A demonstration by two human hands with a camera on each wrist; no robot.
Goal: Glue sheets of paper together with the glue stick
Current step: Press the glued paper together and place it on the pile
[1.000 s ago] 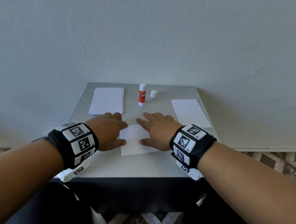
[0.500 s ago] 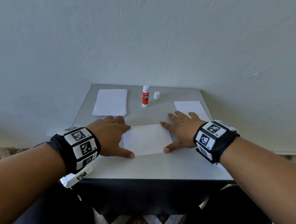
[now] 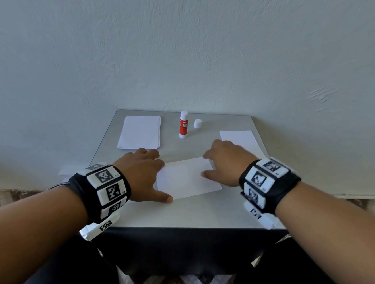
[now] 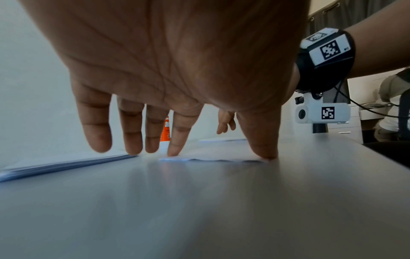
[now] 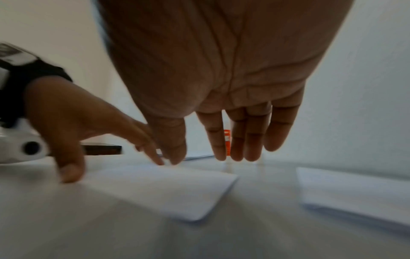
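Against a pale wall, a small grey desk [image 3: 189, 213] is carrying my work. My left hand [image 3: 144, 177] and right hand [image 3: 224, 163] are lying flat, fingers spread, pinning the sheet [image 3: 185, 179] between them; the uncapped glue stick [image 3: 183, 124] is standing beyond my fingertips.

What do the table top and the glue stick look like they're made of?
Table top: smooth grey laminate or coated metal, likely; it shows soft, satin reflections in the wrist views. Glue stick: looks like glossy white plastic with a red printed label, its cap off beside it.
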